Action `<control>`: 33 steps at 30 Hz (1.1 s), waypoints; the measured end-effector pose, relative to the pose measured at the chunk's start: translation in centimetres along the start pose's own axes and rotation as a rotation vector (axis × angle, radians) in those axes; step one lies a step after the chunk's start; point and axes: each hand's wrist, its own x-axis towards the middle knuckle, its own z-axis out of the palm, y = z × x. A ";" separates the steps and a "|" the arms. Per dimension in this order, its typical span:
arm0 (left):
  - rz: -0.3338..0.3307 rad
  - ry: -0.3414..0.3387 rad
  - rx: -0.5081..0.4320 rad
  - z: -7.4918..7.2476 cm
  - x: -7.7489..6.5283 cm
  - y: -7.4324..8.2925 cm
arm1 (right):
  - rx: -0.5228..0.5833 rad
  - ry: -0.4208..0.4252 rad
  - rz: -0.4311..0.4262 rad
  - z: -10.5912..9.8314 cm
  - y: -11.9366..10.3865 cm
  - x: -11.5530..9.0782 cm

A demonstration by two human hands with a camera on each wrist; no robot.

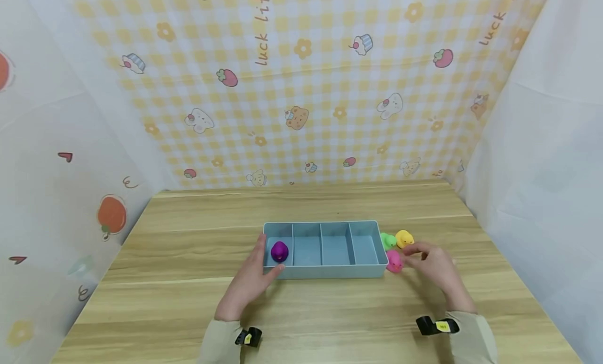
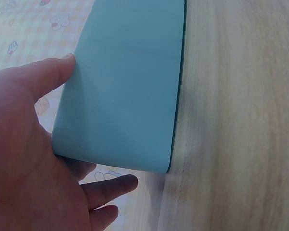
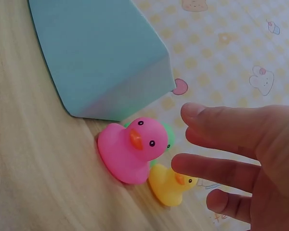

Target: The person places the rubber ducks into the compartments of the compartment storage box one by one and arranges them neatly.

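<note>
A light blue box (image 1: 320,272) with several compartments in a row lies on the table. In its leftmost compartment sits a purple rubber duck (image 1: 279,252). My left hand (image 1: 248,280) holds the box's left end, thumb at the front rim and fingers along the end wall. Just off the right end stand a pink rubber duck (image 3: 130,149), a green rubber duck (image 1: 388,241) and a yellow rubber duck (image 3: 166,185). My right hand (image 1: 435,267) hovers beside the pink duck, its fingers spread and apart from it in the right wrist view. The pink duck partly hides the green one there.
The wooden table (image 1: 188,296) runs back to a yellow checked cloth (image 1: 301,91) hung behind it. White cloth hangs on both sides. Black wrist cameras are strapped over the light sleeves (image 1: 471,335).
</note>
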 end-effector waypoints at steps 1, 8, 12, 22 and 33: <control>-0.004 -0.001 -0.002 0.0 0.0 0.0 | -0.004 -0.004 0.001 0.1 0.2 0.0; -0.001 0.000 -0.009 0.1 0.0 -0.1 | 0.031 -0.081 0.015 1.1 1.1 0.0; -0.005 -0.003 -0.012 0.1 0.0 -0.1 | 0.040 -0.092 -0.004 1.5 1.4 0.2; 0.006 0.001 -0.023 0.0 0.0 0.0 | 0.107 -0.137 -0.074 1.9 1.4 0.3; 0.005 0.002 -0.036 0.0 0.1 0.0 | 0.077 -0.113 -0.074 2.3 1.3 0.4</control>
